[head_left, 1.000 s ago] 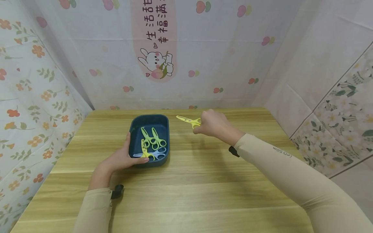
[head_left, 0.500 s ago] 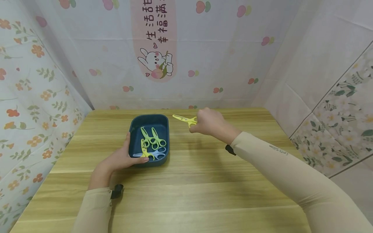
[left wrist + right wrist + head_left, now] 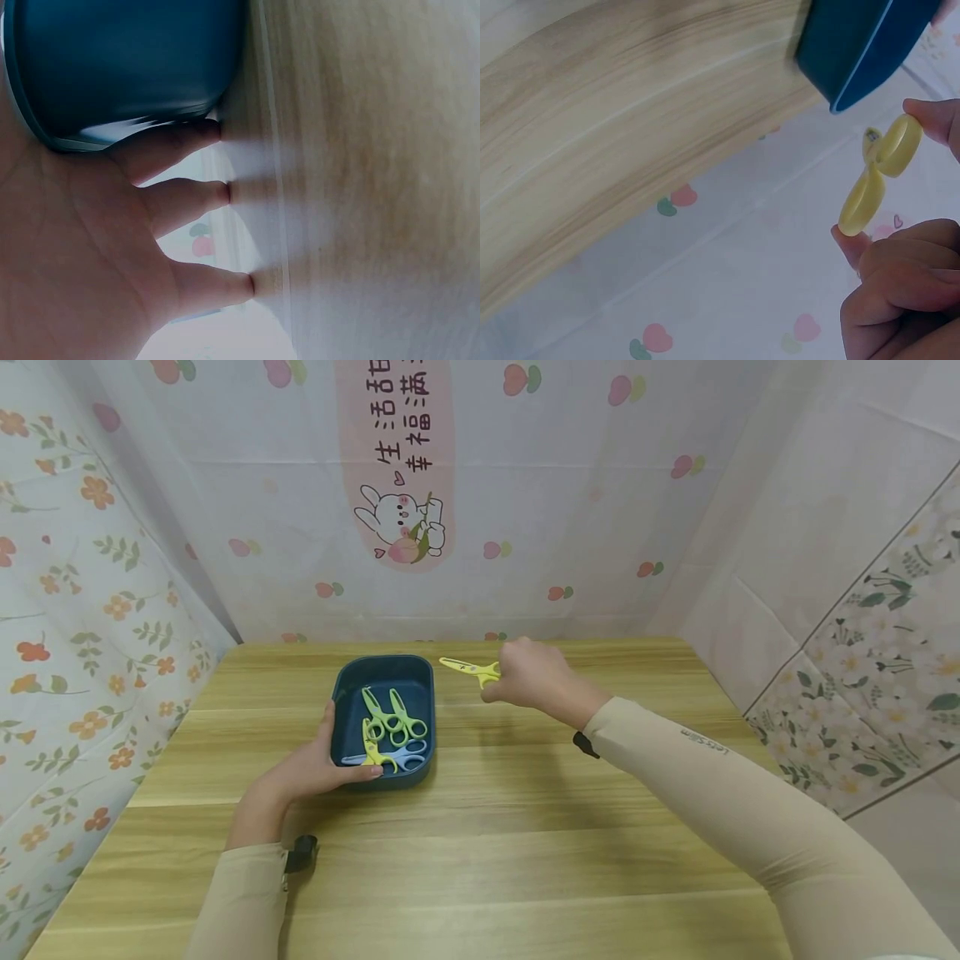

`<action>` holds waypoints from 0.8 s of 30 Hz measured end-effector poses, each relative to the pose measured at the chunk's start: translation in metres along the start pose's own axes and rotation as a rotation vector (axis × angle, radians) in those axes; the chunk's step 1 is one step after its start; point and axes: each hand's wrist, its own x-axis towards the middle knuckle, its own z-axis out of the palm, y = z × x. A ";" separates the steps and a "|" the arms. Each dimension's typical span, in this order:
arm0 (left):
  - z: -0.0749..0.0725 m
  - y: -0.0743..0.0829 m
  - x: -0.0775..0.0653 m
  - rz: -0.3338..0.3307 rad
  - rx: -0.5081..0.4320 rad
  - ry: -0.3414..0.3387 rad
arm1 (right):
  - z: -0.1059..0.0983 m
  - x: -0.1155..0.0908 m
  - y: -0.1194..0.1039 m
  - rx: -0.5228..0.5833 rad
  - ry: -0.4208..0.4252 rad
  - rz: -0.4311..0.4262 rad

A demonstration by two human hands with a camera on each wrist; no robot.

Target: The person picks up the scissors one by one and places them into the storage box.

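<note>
My right hand (image 3: pixel 534 675) pinches a pair of yellow scissors (image 3: pixel 465 667) by the handle loops, blades pointing left, in the air just right of a dark blue box (image 3: pixel 432 718). In the right wrist view, the yellow loops (image 3: pixel 900 146) sit between thumb and fingertip. My left hand (image 3: pixel 307 767) holds the box at its near left corner, thumb over the front rim, fingers along the left wall. Inside lie light green scissors (image 3: pixel 405 717), a second green pair (image 3: pixel 380 713), yellow scissors (image 3: pixel 372 745) and blue scissors (image 3: pixel 408 756). The left wrist view shows spread fingers (image 3: pixel 202 289) reaching down to the tabletop.
The wood-grain table (image 3: pixel 480 860) runs back to a patterned curtain (image 3: pixel 585 527). Floral cloth (image 3: pixel 90 610) hangs on the left, with more floral cloth (image 3: pixel 885 677) on the right. A black wrist strap (image 3: pixel 303 853) shows at the left cuff.
My right hand has moved a little to the left, bringing the held yellow scissors closer to the box. The left hand, the box and the scissors inside it stay put.
</note>
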 end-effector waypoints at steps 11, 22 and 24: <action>-0.001 -0.001 0.001 -0.005 -0.013 -0.009 | 0.002 0.004 -0.006 -0.026 0.004 -0.015; -0.001 0.000 0.000 -0.007 0.007 -0.003 | 0.007 0.013 -0.017 -0.065 0.020 -0.029; -0.001 0.000 0.000 -0.009 0.012 0.000 | 0.006 0.015 -0.020 -0.065 0.016 -0.028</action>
